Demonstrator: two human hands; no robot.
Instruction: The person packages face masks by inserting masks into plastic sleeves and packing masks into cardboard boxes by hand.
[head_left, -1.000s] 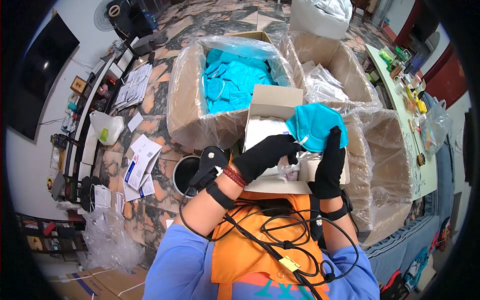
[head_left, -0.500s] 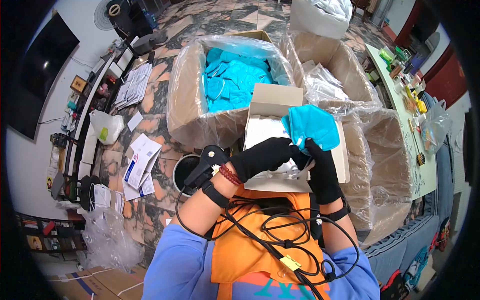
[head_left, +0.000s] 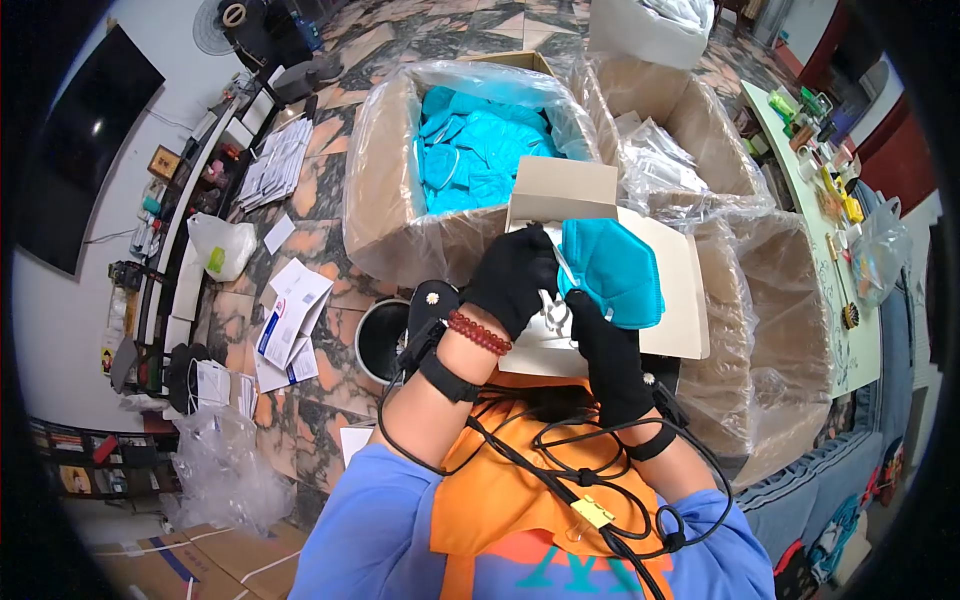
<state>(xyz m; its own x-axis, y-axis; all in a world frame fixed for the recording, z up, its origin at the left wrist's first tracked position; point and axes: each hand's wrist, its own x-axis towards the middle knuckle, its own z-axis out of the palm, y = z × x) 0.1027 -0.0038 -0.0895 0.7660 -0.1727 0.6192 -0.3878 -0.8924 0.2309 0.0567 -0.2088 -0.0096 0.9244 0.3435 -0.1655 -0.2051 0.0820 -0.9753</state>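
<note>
Both my hands wear black gloves over a small open carton. My right hand pinches the lower left edge of a teal face mask, which is tilted up over the carton. At the mask's left side, my left hand has its fingers closed on the white ear strap. White material in the carton is partly hidden under my hands. Behind stands a plastic-lined box with a heap of teal masks.
Two more lined boxes stand at the right, one holding white packets. A black bin is left of my left hand. Flattened cartons lie on the floor. A cluttered table and a blue sofa flank the right.
The mask has tilted and shifted slightly left and down. My left hand has risen to its left edge, and my right hand has moved left. The view has shifted slightly.
</note>
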